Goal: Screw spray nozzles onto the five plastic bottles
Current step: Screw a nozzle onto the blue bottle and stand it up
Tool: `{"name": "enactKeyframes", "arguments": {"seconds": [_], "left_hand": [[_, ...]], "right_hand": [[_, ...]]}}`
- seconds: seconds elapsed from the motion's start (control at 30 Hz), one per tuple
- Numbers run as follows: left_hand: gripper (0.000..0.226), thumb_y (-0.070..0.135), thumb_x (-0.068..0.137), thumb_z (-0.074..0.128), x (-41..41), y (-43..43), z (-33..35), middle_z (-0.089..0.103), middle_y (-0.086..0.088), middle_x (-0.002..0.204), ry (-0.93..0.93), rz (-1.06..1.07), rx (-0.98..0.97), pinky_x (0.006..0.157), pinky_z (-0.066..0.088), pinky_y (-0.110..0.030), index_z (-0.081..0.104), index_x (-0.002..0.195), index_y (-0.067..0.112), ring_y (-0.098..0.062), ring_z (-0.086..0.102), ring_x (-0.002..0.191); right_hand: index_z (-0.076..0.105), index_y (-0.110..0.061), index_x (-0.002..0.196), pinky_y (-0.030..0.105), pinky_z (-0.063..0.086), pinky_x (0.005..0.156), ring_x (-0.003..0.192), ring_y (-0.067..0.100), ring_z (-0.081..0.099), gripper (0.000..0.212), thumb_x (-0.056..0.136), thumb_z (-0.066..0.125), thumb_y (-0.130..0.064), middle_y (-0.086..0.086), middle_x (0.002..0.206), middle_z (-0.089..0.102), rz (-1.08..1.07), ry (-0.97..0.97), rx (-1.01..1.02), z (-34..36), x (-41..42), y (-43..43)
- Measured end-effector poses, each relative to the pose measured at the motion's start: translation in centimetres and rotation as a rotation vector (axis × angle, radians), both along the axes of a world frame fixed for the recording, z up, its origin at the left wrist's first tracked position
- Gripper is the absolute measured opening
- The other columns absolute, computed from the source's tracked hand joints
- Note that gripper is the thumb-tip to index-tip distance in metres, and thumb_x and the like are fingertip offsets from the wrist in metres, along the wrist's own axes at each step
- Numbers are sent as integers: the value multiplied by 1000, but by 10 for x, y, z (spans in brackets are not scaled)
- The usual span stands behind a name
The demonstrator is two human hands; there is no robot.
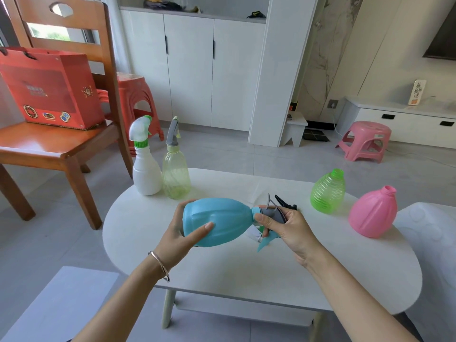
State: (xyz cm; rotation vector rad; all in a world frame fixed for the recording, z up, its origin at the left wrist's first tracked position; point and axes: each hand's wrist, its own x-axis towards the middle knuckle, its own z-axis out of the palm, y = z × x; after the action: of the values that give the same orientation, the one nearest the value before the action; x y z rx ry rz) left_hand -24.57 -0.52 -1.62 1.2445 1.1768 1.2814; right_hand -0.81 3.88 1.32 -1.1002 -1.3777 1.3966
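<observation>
A: Position of the blue bottle [218,222]?

B: Held on its side above the white counter [246,275], neck pointing right. Left hand [183,234] cups the wide base — thumb across the front, the other fingers behind it. Right hand [283,224] is closed on the grey-and-blue nozzle [270,214] seated at the neck, its blue trigger hanging below the fingers.

A: Arms?

B: Both forearms reach in from the lower edge; a bracelet [160,265] sits on the left wrist.

A: Anything unclear?

B: How far the collar is threaded — hidden by the right fingers. A black nozzle [286,203] lies on the counter just behind that hand, partly covered.

A: Other bottles?

B: White bottle [145,169] and pale yellow bottle [175,174] stand far left, nozzles fitted. Green bottle [328,192] and pink bottle [373,213] stand right, necks open.
</observation>
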Motion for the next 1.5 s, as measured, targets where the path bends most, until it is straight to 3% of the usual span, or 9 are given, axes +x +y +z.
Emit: {"name": "enactKeyframes", "arguments": {"seconds": [0.13, 0.27, 0.4, 0.57, 0.73, 0.87, 1.07, 1.2, 1.5], "left_hand": [[72, 57, 59, 75, -5, 2, 1, 61, -5, 122, -51, -113, -163, 69, 60, -37, 45, 121, 36, -17, 70, 97], [68, 76, 73, 44, -24, 4, 6, 68, -14, 116, -254, -422, -483, 66, 60, -41, 60, 123, 32, -33, 69, 97], [72, 71, 69, 62, -32, 2, 4, 69, -15, 107, -281, -551, -496, 67, 61, -37, 59, 125, 27, -36, 68, 95], [83, 59, 54, 81, -39, 5, 3, 68, -11, 111, -363, -366, -370, 73, 59, -38, 55, 125, 25, -30, 69, 91], [92, 52, 45, 88, -52, 4, 11, 59, -8, 126, -378, -135, -208, 78, 58, -35, 51, 126, 33, -28, 67, 105], [90, 44, 53, 88, -74, 0, 16, 62, 12, 121, -101, 35, 56, 80, 57, -30, 44, 131, 41, -14, 65, 107], [74, 47, 64, 75, -122, 2, 19, 45, 33, 126, 205, 188, 214, 77, 47, -5, 38, 128, 48, 17, 48, 113], [75, 48, 65, 72, -153, 6, 8, 46, 29, 127, 310, 236, 191, 81, 48, -6, 38, 132, 44, 3, 50, 117], [76, 35, 67, 76, -192, 23, -33, 48, 15, 131, 274, 241, 60, 75, 52, -9, 37, 130, 48, -12, 50, 118]], "right_hand": [[72, -15, 86, 20, 51, 55, 47, 8, 54, 35, 56, 79, -32, -7, 55, 65, 16, -21, -22, 3, 2, 5], [72, -9, 92, 20, 50, 54, 50, 11, 56, 43, 56, 81, -31, -3, 66, 68, 114, -71, -58, 9, 8, 12], [69, -13, 102, 16, 51, 67, 80, 11, 67, 46, 61, 80, -29, -3, 90, 74, 83, -93, 62, 12, 4, 14], [59, -29, 115, 9, 38, 95, 109, -12, 51, 43, 75, 76, -23, -15, 120, 60, -178, -264, 425, 17, -23, 13], [58, -33, 116, 23, 48, 79, 98, 3, 58, 47, 73, 67, -50, -16, 115, 59, -84, -249, 294, 11, -79, 1], [58, -36, 109, 32, 57, 82, 103, 7, 63, 49, 67, 62, -62, -14, 116, 65, 101, -136, 174, 15, -135, 3], [47, -37, 125, 23, 51, 89, 115, 2, 55, 71, 61, 73, -58, -19, 124, 57, 204, -113, 199, 19, -188, 21], [45, -35, 129, 14, 51, 84, 113, -10, 51, 67, 71, 79, -33, -20, 128, 53, 268, -133, 256, 4, -219, 27], [44, -37, 126, -1, 42, 70, 108, -19, 44, 56, 80, 72, -25, -31, 121, 46, 257, -74, 209, -35, -265, 38]]}}
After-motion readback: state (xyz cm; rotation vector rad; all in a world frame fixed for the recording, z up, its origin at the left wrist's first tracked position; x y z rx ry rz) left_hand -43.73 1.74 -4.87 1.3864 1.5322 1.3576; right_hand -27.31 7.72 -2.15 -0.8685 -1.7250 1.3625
